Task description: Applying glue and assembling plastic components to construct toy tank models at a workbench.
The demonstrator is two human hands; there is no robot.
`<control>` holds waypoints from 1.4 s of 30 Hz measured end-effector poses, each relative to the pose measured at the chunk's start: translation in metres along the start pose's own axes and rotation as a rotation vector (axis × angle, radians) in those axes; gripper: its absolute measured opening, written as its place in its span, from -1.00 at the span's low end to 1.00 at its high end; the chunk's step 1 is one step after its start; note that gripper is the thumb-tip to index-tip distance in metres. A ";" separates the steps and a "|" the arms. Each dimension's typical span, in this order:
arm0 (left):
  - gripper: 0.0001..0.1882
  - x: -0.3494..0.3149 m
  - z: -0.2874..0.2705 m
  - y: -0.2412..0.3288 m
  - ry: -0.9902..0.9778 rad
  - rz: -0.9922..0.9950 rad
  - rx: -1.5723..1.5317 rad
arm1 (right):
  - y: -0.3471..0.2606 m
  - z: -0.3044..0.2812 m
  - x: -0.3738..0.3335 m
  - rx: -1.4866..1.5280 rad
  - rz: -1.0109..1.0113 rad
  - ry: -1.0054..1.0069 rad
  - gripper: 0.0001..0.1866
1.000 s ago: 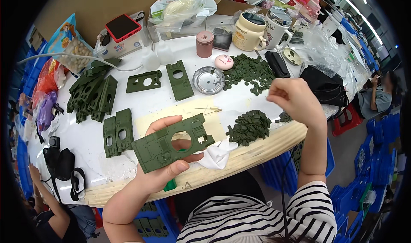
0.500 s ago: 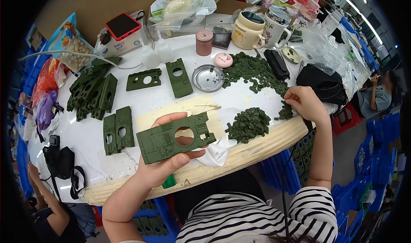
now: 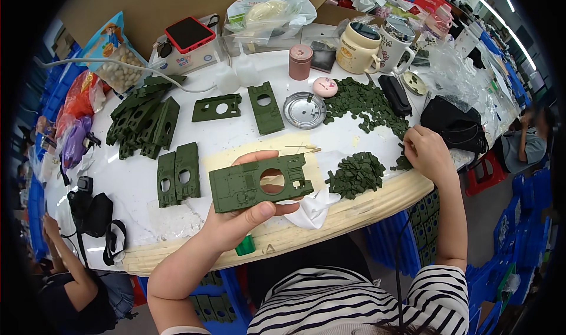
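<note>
My left hand [image 3: 236, 223] grips a dark green plastic tank hull [image 3: 236, 187] with a round hole, thumb along its near edge. The hull is held above the table's near edge. My right hand [image 3: 429, 152] is at a little heap of small green parts [image 3: 403, 161] on the right, largely covering it. Its fingers are bent together, and whatever is between them is hidden. To the left of that heap lies a bigger pile of small green pieces [image 3: 356, 176]. More green pieces [image 3: 368, 105] are spread out farther back.
Two hulls [image 3: 178, 174] lie side by side at left, two more [image 3: 266, 108] behind, and a stack of hulls [image 3: 144, 122] at far left. A round metal dish [image 3: 304, 110], pink tin [image 3: 300, 62], mugs [image 3: 358, 47] and black case [image 3: 395, 95] stand farther back. White cloth [image 3: 312, 210] lies in front.
The whole view has shifted, so the table things sit farther right in the picture. The hull in my left hand is a little more level. My right hand stays at the small heap.
</note>
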State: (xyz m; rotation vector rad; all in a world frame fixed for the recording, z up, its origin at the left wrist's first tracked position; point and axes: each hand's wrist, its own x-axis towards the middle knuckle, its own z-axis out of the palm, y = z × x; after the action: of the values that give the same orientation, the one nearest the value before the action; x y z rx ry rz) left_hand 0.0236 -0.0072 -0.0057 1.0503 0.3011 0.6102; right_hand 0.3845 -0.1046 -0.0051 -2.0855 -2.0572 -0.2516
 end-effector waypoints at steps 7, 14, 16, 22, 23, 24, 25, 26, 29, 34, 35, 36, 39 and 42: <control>-0.31 -0.001 -0.003 0.004 -0.003 -0.011 -0.027 | -0.041 -0.032 0.024 0.605 0.022 0.208 -0.92; -0.24 0.003 -0.004 0.008 0.036 0.067 -0.016 | -0.120 -0.055 0.083 1.034 -0.339 0.254 -0.93; -0.25 0.001 -0.009 0.006 0.029 0.096 -0.035 | -0.143 -0.054 0.088 1.180 -0.319 0.216 -0.88; -0.34 0.003 -0.005 0.015 0.086 0.070 -0.129 | -0.151 -0.029 0.075 1.407 -0.290 -0.066 -0.94; -0.36 0.001 -0.004 0.016 0.090 0.052 -0.149 | -0.153 -0.027 0.073 1.420 -0.254 -0.089 -0.94; -0.36 0.001 -0.005 0.017 0.091 0.052 -0.128 | -0.155 -0.026 0.072 1.433 -0.223 -0.107 -0.94; -0.36 0.000 -0.005 0.017 0.092 0.052 -0.107 | -0.157 -0.025 0.071 1.446 -0.190 -0.125 -0.94; -0.36 -0.001 -0.005 0.016 0.091 0.051 -0.086 | -0.158 -0.025 0.070 1.446 -0.173 -0.149 -0.94; -0.36 0.001 -0.003 0.016 0.110 0.046 -0.087 | -0.157 -0.026 0.070 1.389 -0.184 -0.164 -0.95; -0.36 0.000 -0.001 0.013 0.122 0.037 -0.074 | -0.156 -0.020 0.073 1.243 -0.303 -0.056 -0.95; -0.36 0.001 -0.001 0.012 0.121 0.036 -0.081 | -0.157 -0.020 0.072 1.235 -0.283 -0.063 -0.94; -0.37 0.001 -0.001 0.012 0.122 0.041 -0.082 | -0.158 -0.020 0.070 1.226 -0.267 -0.073 -0.94; -0.38 0.001 0.000 0.012 0.128 0.051 -0.086 | -0.159 -0.016 0.070 1.182 -0.292 -0.022 -0.93; -0.39 0.001 0.000 0.012 0.136 0.053 -0.094 | -0.160 -0.013 0.070 1.173 -0.293 0.000 -0.93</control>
State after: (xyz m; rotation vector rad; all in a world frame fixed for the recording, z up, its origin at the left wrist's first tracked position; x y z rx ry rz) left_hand 0.0203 -0.0024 0.0052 0.9305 0.3608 0.7387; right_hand 0.2256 -0.0387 0.0290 -1.0563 -1.7647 0.7379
